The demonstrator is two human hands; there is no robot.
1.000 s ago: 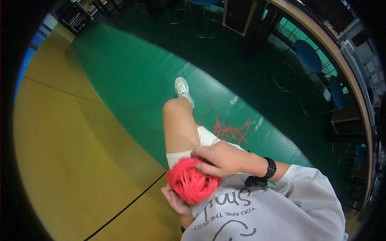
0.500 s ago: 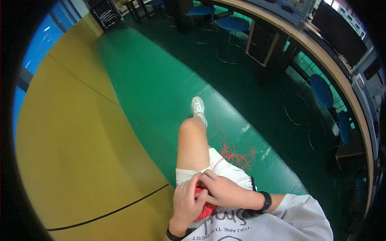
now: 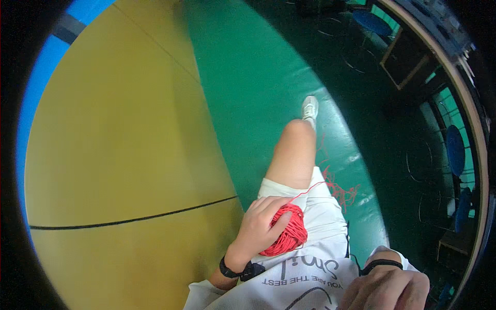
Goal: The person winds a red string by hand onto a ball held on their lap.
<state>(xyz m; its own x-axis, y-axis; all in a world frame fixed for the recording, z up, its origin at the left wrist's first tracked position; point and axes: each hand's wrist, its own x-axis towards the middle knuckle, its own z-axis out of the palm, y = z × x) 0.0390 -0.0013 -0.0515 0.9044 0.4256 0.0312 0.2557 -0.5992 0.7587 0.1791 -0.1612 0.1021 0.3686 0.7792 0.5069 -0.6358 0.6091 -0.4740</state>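
A ball of red cord [image 3: 290, 232] lies against my lap, with my left hand [image 3: 258, 227] wrapped round its left side. The thumb presses across the front of the ball. From its top a single strand runs up and right over my white shorts [image 3: 323, 219] toward a loose tangle of red cord [image 3: 343, 192] on the green floor. At the lower right, close to the camera and apart from the ball, my right hand [image 3: 390, 292] is closed with its knuckles showing. Its fingertips are hidden, so whatever it may hold cannot be seen.
My bare leg stretches forward to a white shoe [image 3: 310, 108] on the green floor [image 3: 248, 77]. Yellow flooring [image 3: 119, 139] with a black line [image 3: 134, 221] spreads to the left. A long curved-looking bench [image 3: 467, 98] with blue stools [image 3: 455, 150] stands along the right.
My right hand has left the red cord ball and moved down and right. The left hand keeps the ball, now more exposed. The view has turned left, shifting the surroundings right.
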